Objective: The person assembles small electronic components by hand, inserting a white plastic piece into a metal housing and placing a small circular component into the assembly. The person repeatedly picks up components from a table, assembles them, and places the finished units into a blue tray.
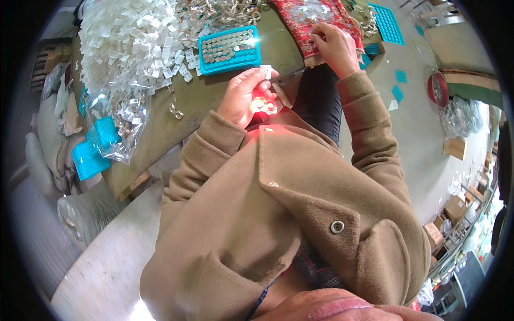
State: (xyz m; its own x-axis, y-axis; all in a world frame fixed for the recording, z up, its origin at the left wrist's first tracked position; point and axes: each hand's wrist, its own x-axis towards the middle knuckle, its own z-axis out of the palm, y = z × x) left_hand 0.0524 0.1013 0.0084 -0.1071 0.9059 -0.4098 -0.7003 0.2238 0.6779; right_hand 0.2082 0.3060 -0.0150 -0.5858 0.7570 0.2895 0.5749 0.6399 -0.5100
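Observation:
My left hand [239, 96] is closed, with a small white rectangular piece [266, 71] pinched between thumb and fingers. Below those fingers a bright red glow falls on a shiny thing [265, 106], too washed out to name. My right hand [336, 49] is over a red patterned cloth [316, 43], its fingertips drawn together beside clear plastic [313, 12]; whatever they hold is hidden. Just beyond my left hand sits a turquoise tray [230, 67] with rows of small round silvery pieces.
A large heap of small white plastic pieces [128, 45] covers the table's [176, 131] left side. Shiny metal trinkets [222, 10] lie behind the tray. A clear bag [126, 115] and turquoise trays [91, 159] stand at the left edge. At right, a red basin [438, 89] is on the floor.

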